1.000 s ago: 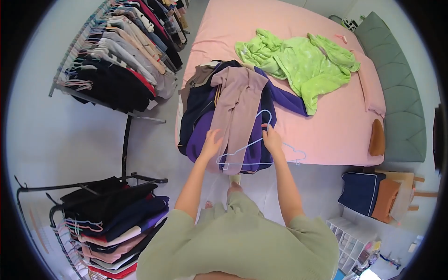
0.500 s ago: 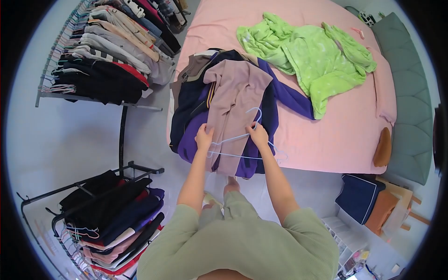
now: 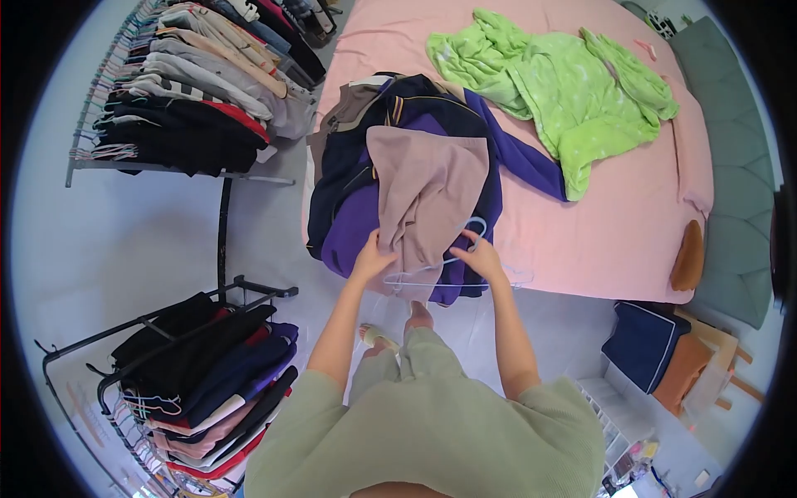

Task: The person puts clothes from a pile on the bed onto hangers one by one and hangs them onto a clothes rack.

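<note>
A mauve garment (image 3: 432, 178) lies over a pile of dark and purple clothes (image 3: 353, 224) at the near edge of the bed. My left hand (image 3: 375, 256) pinches the garment's left edge near its lower end. In my right hand (image 3: 480, 256) is a pale blue hanger (image 3: 452, 284), held by the base of its hook, with the fingers beside the mauve cloth. The hanger's bar crosses in front of the garment's lower end, and part of the hanger is hard to make out against the cloth.
A light green fleece garment (image 3: 556, 91) lies on the pink bed (image 3: 618, 241). Clothes racks stand at the upper left (image 3: 191, 170) and lower left (image 3: 166, 324). Right of me are a navy cushion (image 3: 639, 346) and a white shelf unit (image 3: 618, 440). A brown cushion (image 3: 687, 256) rests at the bed's right corner.
The mauve garment has been pulled towards me, its far end now lower on the pile. My left hand has moved right, and my right hand with the hanger has moved down and right.
</note>
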The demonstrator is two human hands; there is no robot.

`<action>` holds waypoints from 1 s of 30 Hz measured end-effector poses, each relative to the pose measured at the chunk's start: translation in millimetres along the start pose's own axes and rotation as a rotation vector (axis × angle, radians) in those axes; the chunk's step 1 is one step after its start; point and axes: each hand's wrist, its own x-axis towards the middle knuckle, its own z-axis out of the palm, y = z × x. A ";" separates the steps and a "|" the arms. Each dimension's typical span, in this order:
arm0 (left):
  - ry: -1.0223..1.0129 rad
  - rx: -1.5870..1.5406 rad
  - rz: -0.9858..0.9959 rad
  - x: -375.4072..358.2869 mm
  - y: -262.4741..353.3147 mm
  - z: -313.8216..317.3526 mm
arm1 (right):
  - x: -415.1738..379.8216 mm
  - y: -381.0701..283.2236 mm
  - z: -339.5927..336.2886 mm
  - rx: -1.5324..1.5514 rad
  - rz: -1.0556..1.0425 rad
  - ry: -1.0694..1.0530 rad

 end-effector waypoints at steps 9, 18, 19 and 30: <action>0.171 -0.435 -0.012 47.4 35.9 9.6 | 67.3 13.2 28.6 0.303 -0.147 -0.051; -0.170 -1.052 -0.426 2.5 59.5 -24.8 | 14.2 -95.3 15.0 0.168 -0.616 -0.218; -0.335 -1.046 -0.502 -4.0 59.2 -35.2 | 8.0 -113.8 10.8 0.099 -0.602 -0.335; 0.154 -1.090 -0.096 -111.6 59.8 -119.4 | -55.1 -205.6 47.8 0.116 -0.906 -0.425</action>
